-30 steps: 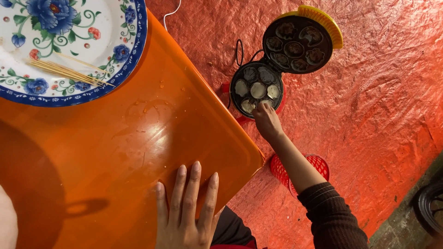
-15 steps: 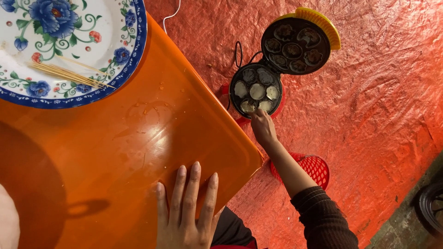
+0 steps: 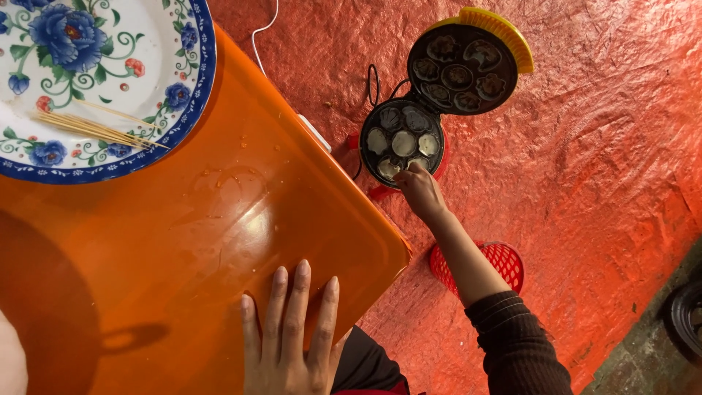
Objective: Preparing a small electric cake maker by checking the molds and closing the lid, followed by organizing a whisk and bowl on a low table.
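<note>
Cake maker (image 3: 403, 143): round, black, lid swung open, on the red floor mat (image 3: 585, 161) beside the table; pale batter fills several lower cups.
Right hand (image 3: 420, 192): arm stretched down and forward, fingers bunched at the near rim of the lower plate; whether they pinch anything cannot be told.
Left hand (image 3: 292, 329): flat, fingers spread slightly, palm down on the orange table (image 3: 183, 241).
Plate (image 3: 146, 44): floral, blue-rimmed, carrying wooden skewers (image 3: 95, 128).
Basket (image 3: 504, 262): red, under the right forearm.

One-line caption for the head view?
Right hand reaches into open cake maker; left hand flat on orange table.
</note>
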